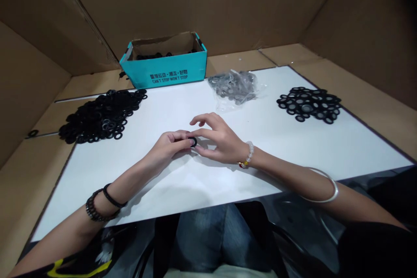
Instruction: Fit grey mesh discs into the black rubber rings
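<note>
Both my hands meet at the middle of the white board (293, 147). My left hand (169, 147) is closed, pinching a small black ring (193, 141) at its fingertips. My right hand (216, 139) touches the same ring with thumb and forefinger, its other fingers raised and spread above it. A big heap of black rings (100, 115) lies to the left. A smaller pile of black rings with grey centres (309, 104) lies to the right.
A clear plastic bag of grey round pieces (234, 86) lies at the board's far edge. Behind it stands a teal cardboard box (164, 67) with black rings inside. Brown cardboard walls close in all sides. One stray ring (32, 133) lies off the board at left.
</note>
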{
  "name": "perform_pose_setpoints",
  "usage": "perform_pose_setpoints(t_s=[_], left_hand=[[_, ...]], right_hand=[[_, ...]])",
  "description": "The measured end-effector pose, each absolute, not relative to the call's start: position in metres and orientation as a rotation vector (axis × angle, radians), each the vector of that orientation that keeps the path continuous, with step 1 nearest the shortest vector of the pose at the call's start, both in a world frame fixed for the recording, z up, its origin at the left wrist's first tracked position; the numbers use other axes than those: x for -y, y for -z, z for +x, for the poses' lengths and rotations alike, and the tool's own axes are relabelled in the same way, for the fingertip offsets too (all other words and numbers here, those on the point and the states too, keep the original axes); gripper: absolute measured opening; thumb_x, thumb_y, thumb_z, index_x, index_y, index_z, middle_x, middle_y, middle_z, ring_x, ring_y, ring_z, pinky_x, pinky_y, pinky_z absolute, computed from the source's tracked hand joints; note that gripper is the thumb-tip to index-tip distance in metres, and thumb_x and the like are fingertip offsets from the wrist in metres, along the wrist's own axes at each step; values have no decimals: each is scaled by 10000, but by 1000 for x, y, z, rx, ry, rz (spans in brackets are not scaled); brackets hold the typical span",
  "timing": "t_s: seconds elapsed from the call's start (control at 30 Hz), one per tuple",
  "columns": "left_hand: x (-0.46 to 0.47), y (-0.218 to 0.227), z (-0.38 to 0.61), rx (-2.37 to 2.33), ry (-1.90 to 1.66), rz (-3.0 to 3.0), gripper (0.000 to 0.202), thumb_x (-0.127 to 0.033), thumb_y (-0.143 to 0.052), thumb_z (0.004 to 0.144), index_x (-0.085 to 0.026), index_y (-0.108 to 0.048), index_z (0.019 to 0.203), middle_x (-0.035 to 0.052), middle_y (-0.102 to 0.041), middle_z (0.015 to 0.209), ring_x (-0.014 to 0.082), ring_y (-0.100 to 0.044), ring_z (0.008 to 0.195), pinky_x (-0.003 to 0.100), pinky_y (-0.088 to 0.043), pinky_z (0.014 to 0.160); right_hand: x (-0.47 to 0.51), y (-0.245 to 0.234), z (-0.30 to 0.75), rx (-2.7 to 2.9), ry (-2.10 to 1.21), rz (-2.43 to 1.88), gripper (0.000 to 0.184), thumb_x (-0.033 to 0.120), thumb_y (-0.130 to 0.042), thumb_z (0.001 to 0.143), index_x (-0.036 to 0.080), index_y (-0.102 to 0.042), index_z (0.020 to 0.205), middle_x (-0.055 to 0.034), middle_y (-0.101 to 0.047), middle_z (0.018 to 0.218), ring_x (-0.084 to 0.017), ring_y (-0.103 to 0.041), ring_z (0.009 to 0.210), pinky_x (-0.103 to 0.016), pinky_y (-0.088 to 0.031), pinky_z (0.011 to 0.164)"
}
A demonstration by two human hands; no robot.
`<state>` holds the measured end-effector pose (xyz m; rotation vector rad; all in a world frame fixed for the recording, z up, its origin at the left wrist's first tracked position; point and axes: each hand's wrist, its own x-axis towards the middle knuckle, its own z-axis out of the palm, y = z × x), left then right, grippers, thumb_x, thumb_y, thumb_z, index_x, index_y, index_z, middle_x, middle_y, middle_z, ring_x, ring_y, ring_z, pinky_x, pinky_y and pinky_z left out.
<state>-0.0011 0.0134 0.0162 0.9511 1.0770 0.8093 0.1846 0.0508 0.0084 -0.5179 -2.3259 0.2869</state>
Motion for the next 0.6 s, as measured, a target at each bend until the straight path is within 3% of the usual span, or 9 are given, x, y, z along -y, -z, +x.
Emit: perform_pose_setpoints(t_s=[0.23,0.33,0.47,0.6], left_hand=[[-13,-14,-1,-1100,-841,962,115,-234,-721,663,-142,-702,728,53,-622,986,109,-573,769,230,-451,719],[-13,-13,-1,-1094,-838,924,116,-243,-723,662,-140,-685,701,42,-636,918,107,-574,742,233,-456,715],[-13,-13,-2,-1099,-824,883,142,-240,-717,674,-142,-689,772,29,-650,842,107,-586,750,243,-448,769],[-14,-12,-2,-1099,-851,903,136,-241,-719,666,-126,-672,720,32,-641,844,94,-566,696,231,-445,706]], right_hand=[[-47,-7,178,2283,-309,-625,155,311,-577,784,168,-516,789,-111,-526,1001,-212,-474,880,-369,-396,761],[-46,-8,179,2280,-323,-651,212,326,-587,777,156,-536,892,-122,-514,1035,-227,-474,937,-370,-390,782],[-46,-10,181,2334,-301,-590,272,229,-566,768,177,-537,1033,-111,-492,1149,-216,-478,961,-374,-373,825],[-45,-8,178,2301,-271,-662,137,265,-577,764,167,-539,851,-111,-528,1039,-223,-483,921,-368,-381,782]])
